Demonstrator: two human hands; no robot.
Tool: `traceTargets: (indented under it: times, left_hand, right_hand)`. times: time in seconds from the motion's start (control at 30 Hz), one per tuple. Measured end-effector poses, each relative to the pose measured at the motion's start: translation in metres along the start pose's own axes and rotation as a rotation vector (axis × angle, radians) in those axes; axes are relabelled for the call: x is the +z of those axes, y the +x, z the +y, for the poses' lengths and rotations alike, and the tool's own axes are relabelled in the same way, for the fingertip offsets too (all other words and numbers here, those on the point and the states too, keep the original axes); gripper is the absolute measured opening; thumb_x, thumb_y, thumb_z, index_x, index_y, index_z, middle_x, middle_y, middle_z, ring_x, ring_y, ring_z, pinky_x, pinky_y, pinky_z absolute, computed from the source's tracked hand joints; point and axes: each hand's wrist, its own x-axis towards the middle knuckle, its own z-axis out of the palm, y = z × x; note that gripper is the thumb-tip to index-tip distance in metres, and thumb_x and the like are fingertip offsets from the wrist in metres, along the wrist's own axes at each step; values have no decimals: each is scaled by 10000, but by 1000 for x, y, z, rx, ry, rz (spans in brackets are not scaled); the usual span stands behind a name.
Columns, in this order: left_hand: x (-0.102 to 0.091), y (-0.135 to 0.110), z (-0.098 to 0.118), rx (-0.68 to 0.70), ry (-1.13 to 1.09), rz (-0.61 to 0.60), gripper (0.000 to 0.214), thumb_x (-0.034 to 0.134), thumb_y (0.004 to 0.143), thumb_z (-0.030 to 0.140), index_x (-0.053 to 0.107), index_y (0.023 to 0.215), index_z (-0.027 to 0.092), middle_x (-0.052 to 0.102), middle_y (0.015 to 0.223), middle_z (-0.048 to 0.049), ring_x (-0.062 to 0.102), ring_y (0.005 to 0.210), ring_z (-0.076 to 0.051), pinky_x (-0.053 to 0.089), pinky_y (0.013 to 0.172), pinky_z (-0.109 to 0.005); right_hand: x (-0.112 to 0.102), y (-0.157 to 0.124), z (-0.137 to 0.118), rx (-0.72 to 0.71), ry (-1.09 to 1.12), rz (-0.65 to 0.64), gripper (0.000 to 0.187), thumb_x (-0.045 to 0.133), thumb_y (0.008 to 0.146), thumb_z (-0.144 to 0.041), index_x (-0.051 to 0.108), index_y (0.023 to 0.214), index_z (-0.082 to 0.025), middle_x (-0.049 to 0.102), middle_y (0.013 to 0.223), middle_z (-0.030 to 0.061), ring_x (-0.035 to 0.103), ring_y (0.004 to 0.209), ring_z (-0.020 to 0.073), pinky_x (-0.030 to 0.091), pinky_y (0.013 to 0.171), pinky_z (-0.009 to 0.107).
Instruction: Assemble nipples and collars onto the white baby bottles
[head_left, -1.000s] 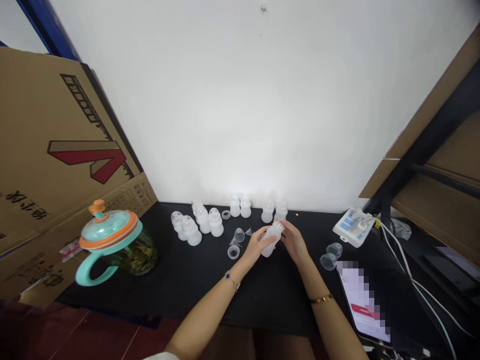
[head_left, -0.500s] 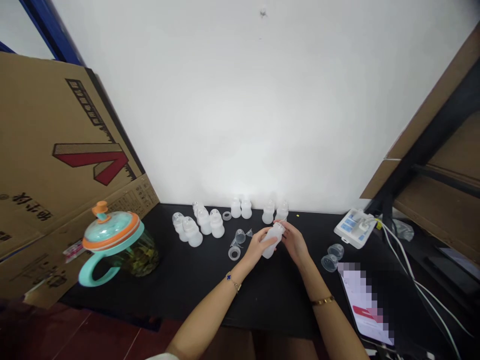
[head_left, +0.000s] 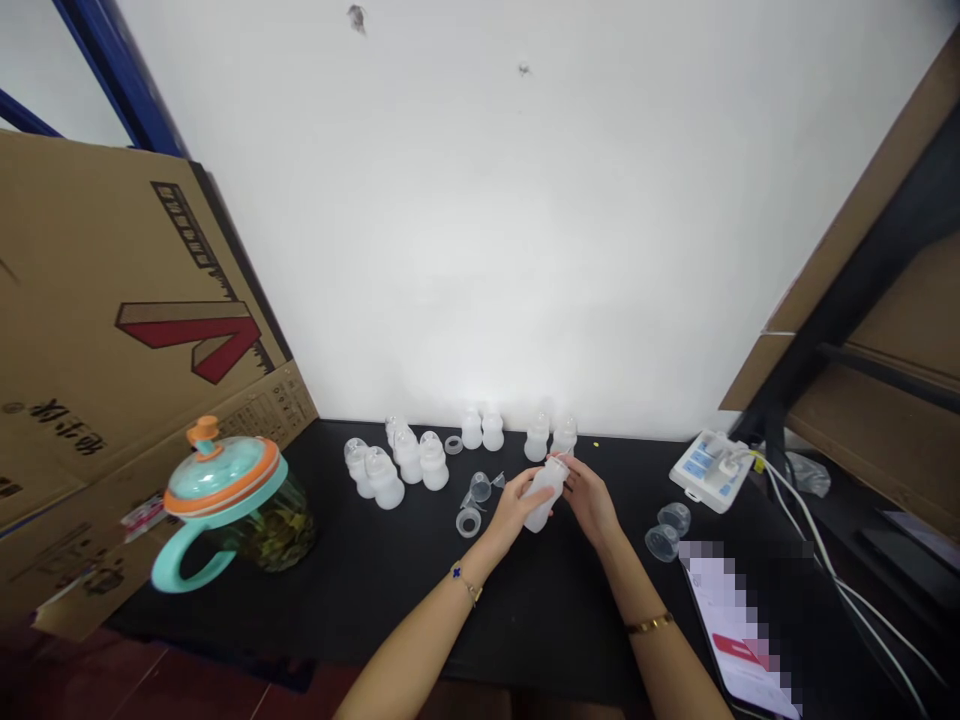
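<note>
A white bottle point(head_left: 538, 516) being held by the left hand point(head_left: 514, 506) above the tabletop point(head_left: 390, 580), between its far and near edges, the bottle's neck being met by the curled right hand point(head_left: 590, 496), whose exact grip is being hidden, other bottles point(head_left: 493, 432) standing near the far edge.

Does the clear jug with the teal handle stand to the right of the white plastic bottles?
No, the jug stands toward the left of the black table, with every bottle farther right.
</note>
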Motion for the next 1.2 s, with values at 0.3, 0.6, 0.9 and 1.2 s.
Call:
traceTargets:
  times: [0.3, 0.6, 0.9, 1.2]
  left_hand:
    - [-1, 0, -1, 19, -3, -21, 588, 796, 699, 484, 644, 1162, 154, 697, 930, -65, 640, 649, -163, 518, 605, -286]
    - [-3, 0, -1, -10, -32, -5, 629, 773, 709, 521, 630, 1202, 157, 695, 941, -74, 648, 631, -161, 516, 572, -274]
    - [-4, 0, -1, -8, -50, -16, 586, 775, 724, 492, 644, 1187, 159, 694, 944, -73, 652, 632, -163, 512, 580, -275]
    - [-5, 1, -2, -32, -26, -17, 613, 765, 724, 513, 631, 1210, 163, 696, 969, -78, 655, 637, -165, 511, 572, -277]
  right_hand:
    - [0, 0, 1, -27, -3, 11, 266, 811, 663, -443, 785, 830, -237, 748, 982, 55, 636, 981, 271, 477, 728, 326]
    - [1, 0, 0, -15, -2, -14, 302, 797, 681, -459, 791, 889, -240, 748, 1018, 64, 630, 1021, 284, 475, 757, 338]
    - [2, -2, -2, -17, 3, -6, 284, 805, 664, -417, 782, 888, -245, 752, 997, 48, 630, 1018, 275, 465, 762, 328]
    - [4, -4, -3, -21, -11, -8, 304, 806, 668, -446, 770, 890, -241, 748, 1016, 51, 633, 1015, 273, 458, 765, 325]
